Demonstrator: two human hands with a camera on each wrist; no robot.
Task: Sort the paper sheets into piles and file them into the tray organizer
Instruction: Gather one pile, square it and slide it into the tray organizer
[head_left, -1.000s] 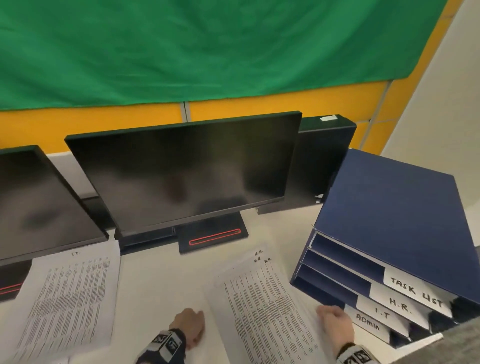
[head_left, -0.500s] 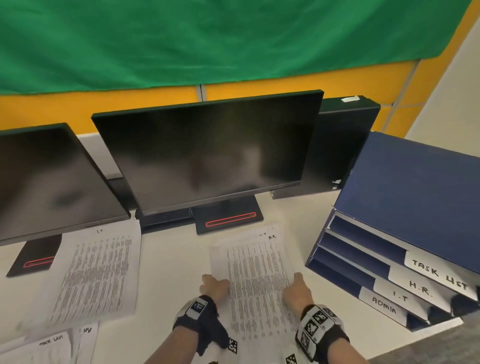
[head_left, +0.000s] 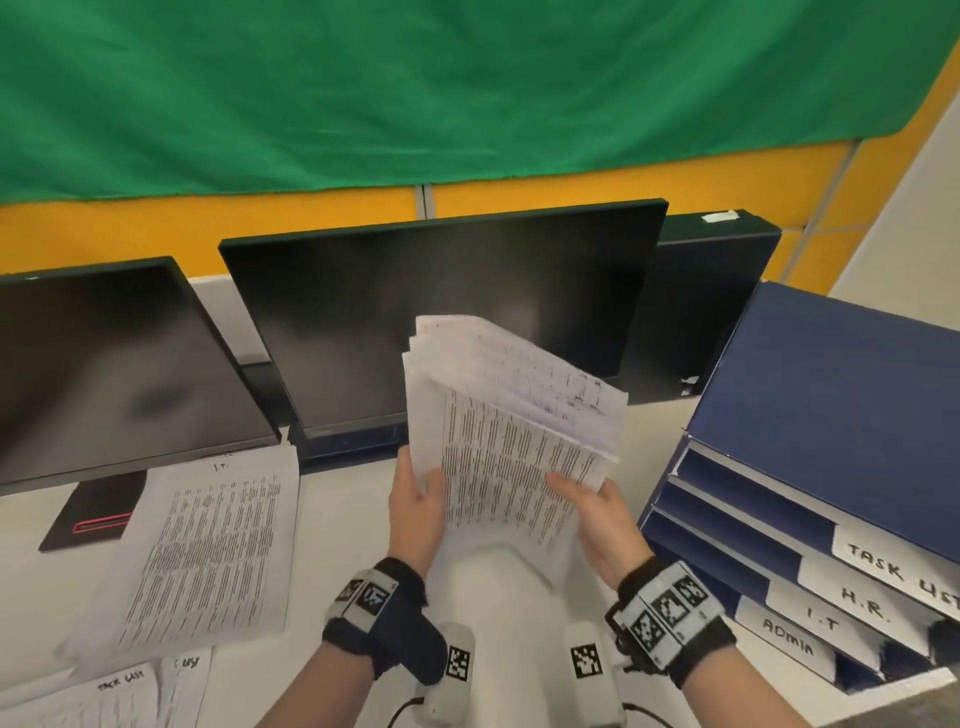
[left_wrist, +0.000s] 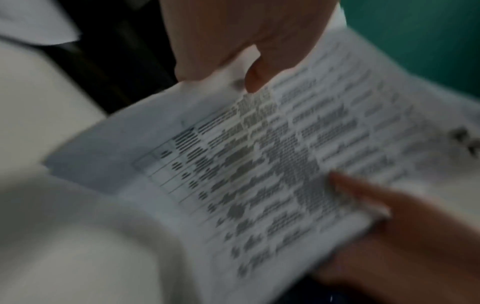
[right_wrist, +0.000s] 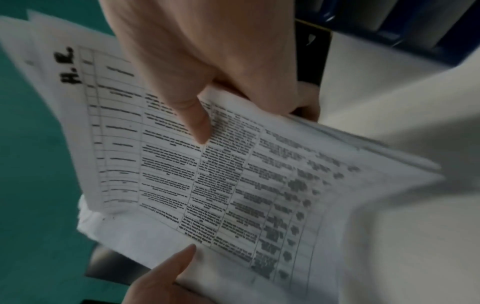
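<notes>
A stack of printed sheets marked "H.R." (head_left: 511, 441) (right_wrist: 207, 174) (left_wrist: 259, 174) is lifted off the desk and tilted up in front of the middle monitor. My left hand (head_left: 415, 512) grips its left edge, thumb on top (left_wrist: 255, 80). My right hand (head_left: 597, 514) grips the right edge, thumb on the print (right_wrist: 197, 123). The blue tray organizer (head_left: 831, 415) stands at the right, its slots labelled TASK LIST, H.R., I.T and ADMIN. A pile marked "I.T." (head_left: 208, 551) lies flat on the desk at the left.
Two dark monitors (head_left: 441, 322) (head_left: 104, 364) stand along the back of the white desk (head_left: 343, 519), with a black box (head_left: 711, 291) behind the organizer. More sheets, one marked "TASK LIST" (head_left: 104, 691), lie at the front left corner.
The H.R. stack lay flat on the desk with both hands at its sides; now both hands have raised it and tipped it upright.
</notes>
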